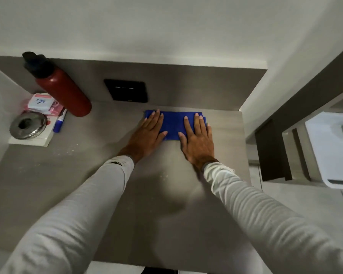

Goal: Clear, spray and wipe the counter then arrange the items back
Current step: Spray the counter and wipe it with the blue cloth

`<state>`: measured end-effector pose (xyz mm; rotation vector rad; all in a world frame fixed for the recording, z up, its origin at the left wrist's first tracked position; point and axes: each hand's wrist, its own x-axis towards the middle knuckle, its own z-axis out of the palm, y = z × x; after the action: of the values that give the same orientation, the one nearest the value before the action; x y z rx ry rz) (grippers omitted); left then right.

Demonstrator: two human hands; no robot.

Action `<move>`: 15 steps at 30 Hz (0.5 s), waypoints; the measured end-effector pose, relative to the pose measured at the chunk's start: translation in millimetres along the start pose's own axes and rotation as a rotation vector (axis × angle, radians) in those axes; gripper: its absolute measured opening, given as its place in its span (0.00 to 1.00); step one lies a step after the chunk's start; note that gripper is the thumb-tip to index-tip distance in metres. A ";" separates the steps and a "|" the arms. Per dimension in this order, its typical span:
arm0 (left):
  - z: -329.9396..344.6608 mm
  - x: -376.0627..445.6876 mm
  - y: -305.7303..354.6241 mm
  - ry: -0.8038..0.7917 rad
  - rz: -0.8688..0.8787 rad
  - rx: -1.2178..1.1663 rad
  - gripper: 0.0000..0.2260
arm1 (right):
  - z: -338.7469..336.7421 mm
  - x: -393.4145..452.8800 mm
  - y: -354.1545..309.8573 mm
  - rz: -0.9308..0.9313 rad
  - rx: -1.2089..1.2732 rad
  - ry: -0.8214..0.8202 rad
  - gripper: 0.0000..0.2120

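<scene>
A folded blue cloth (pixel 173 123) lies flat on the grey counter (pixel 107 175), towards its far right corner. My left hand (pixel 147 135) presses flat on the cloth's left part, fingers spread. On its right part my right hand (pixel 198 139) lies flat in the same way. Small droplets speckle the counter in front of the cloth and to the left. At the far left stand a red bottle with a black cap (pixel 57 86), a white and pink wipes pack (pixel 41 104), a blue marker (pixel 59 121) and a round steel container (pixel 28 125) on a white box.
A black switch plate (pixel 127 92) sits on the backsplash behind the counter. The counter's right edge drops to a tiled floor, with a dark cabinet (pixel 273 151) and a white fixture (pixel 331 147) beyond it. A white wall bounds the left side.
</scene>
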<state>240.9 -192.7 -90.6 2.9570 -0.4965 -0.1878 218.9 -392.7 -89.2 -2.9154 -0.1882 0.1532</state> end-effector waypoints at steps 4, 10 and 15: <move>0.9 -29.3 -1.3 -0.034 0.034 -0.037 0.28 | 9.4 -38.0 -3.1 -0.028 -0.033 0.014 0.30; 14.2 -107.0 20.9 0.006 -0.057 -0.029 0.28 | 22.4 -96.3 -12.6 -0.100 0.001 0.005 0.31; 30.1 -181.0 54.4 0.048 -0.153 -0.036 0.28 | 35.2 -155.4 -10.1 -0.170 0.066 -0.018 0.31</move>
<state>49.6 -186.9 -93.7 2.9560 -0.2585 -0.1393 60.3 -397.1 -107.4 -2.8166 -0.4243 0.1548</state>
